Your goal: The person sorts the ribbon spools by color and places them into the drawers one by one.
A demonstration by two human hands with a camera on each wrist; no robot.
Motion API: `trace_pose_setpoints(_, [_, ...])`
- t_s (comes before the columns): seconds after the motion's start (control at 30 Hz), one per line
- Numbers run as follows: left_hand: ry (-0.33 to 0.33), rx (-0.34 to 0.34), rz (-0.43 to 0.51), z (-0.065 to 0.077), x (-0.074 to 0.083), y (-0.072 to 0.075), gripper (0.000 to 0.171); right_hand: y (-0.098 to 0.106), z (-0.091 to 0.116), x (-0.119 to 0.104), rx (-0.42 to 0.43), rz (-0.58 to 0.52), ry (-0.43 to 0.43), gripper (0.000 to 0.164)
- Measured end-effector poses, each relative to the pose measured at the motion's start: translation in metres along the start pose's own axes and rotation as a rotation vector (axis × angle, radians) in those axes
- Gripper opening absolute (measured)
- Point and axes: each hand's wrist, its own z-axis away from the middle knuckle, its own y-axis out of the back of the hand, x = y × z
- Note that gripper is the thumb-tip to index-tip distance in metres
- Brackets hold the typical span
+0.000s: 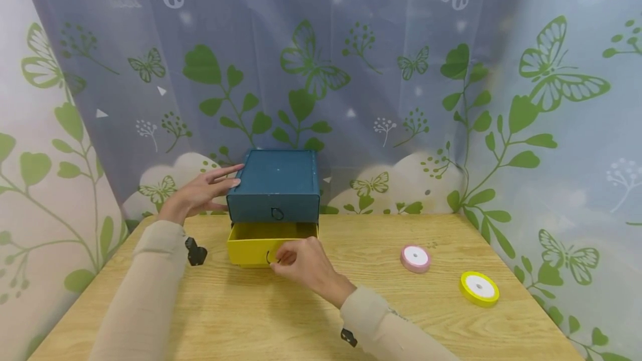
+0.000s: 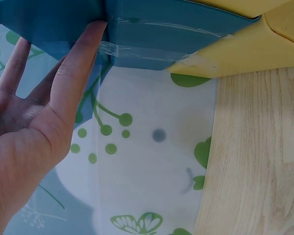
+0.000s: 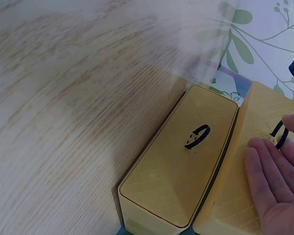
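A small drawer chest with a blue top stands toward the back of the table. Its blue upper drawer is closed, while the yellow drawer beneath is pulled out, its inside partly visible from above. My right hand pinches the black loop handle of that yellow drawer between thumb and fingers. Another yellow drawer, with its own black loop, sits closed below it in the right wrist view. Against the chest's left side, my left hand rests with fingers extended and spread.
To the right on the wooden table lie a pink-edged ribbon spool and a yellow ribbon spool. A curtain with butterflies and leaves hangs right behind the chest and along both sides.
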Motion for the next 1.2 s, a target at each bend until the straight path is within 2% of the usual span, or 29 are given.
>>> trace_pose_setpoints(0.73, [-0.006,-0.004,0.005,0.000,0.000,0.000,0.076,0.000,0.013,-0.006,-0.029,-0.033,-0.013,0.006])
trace_pose_setpoints(1.2, [-0.007,-0.015,0.024,0.002,0.001,-0.001,0.077,0.000,0.021,-0.010,-0.036,-0.058,0.008,0.006])
